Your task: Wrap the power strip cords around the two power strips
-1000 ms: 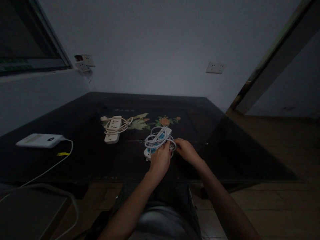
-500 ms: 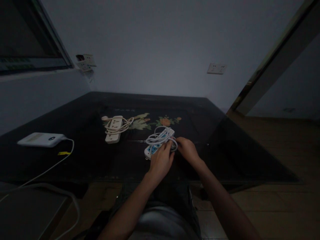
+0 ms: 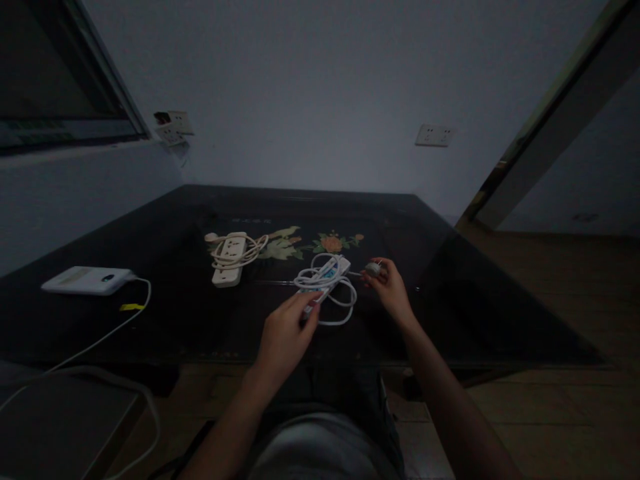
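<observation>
A white power strip with blue sockets lies at a slant near the table's front, its white cord looped over it. My left hand is closed on the strip's near end, thumb and fingers on either side, covering that end. To the right of the strip, my right hand pinches the cord's greyish plug, raised a little off the table. From the plug the cord runs left to the coil.
On the dark table, a second, cream power strip with its cord wound round it lies to the left. Farther left is a white device with a cable and yellow tag. Wall sockets are behind.
My right hand has moved right, drawing the plug away from the coil. My left hand has shifted left and down to the strip's near end. A cord loop now spreads out toward the front.
</observation>
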A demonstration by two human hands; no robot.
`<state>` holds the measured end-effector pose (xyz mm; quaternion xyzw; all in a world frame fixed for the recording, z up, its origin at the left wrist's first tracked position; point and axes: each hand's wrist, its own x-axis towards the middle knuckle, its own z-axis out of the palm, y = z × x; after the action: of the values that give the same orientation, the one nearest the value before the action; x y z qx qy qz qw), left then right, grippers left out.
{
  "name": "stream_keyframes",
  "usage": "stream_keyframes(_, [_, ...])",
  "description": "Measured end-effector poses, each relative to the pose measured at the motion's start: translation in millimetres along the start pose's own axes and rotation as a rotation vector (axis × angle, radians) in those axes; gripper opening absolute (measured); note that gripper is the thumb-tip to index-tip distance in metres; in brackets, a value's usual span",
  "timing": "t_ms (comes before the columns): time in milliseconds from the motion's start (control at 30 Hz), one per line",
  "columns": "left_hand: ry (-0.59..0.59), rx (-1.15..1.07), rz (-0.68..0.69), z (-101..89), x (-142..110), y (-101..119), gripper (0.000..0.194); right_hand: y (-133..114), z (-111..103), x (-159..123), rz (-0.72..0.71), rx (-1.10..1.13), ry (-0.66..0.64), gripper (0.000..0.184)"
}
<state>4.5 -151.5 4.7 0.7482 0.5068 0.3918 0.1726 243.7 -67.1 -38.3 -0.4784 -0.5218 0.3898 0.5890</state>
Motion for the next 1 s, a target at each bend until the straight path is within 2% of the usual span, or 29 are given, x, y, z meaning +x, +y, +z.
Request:
stream_keyframes(33, [0.057,0.016,-0.025,-9.3,-2.4,-10.7,0.026,0.0,0.3,-0.3,0.003,-0.004,0.000,0.047])
stream_keyframes(100, [0.099,0.091,-0.097,-22.0,-6.2,-35.7,0.029,0.2,0.8,-0.8,-0.005,-0.022,-0.001,0.049])
stream_keyframes(200, [0.026,0.162,-0.134,-22.8,-10.3,-68.0,0.047,1.4,1.3,-1.9,-0.015,-0.062,-0.008,0.050])
stream_keyframes(267, [-0.044,0.140,-0.105,-13.7,-11.7,-76.9,0.057,2.6,1.5,-2.7,-0.019,-0.090,-0.015,0.052])
stream_keyframes(367, [-0.124,0.152,-0.077,3.2,-9.0,-71.3,0.066,3.8,1.9,-3.7,-0.030,-0.118,-0.033,0.053])
stream_keyframes(500, [-0.173,0.293,-0.120,16.6,3.2,-55.8,0.066,3.3,3.1,-6.2,-0.018,-0.129,-0.073,0.060])
stream_keyframes(600, [-0.167,0.383,-0.167,19.4,11.0,-50.7,0.064,1.0,4.5,-9.2,-0.017,-0.131,-0.101,0.064])
stream_keyframes(767, [-0.172,0.458,-0.178,20.1,14.4,-47.7,0.052,-3.3,4.7,-12.0,-0.008,-0.143,-0.090,0.059])
stream_keyframes(1000, [-0.148,0.409,-0.136,19.3,16.5,-53.6,0.044,1.9,-0.9,-8.5,0.165,-0.092,-0.101,0.048])
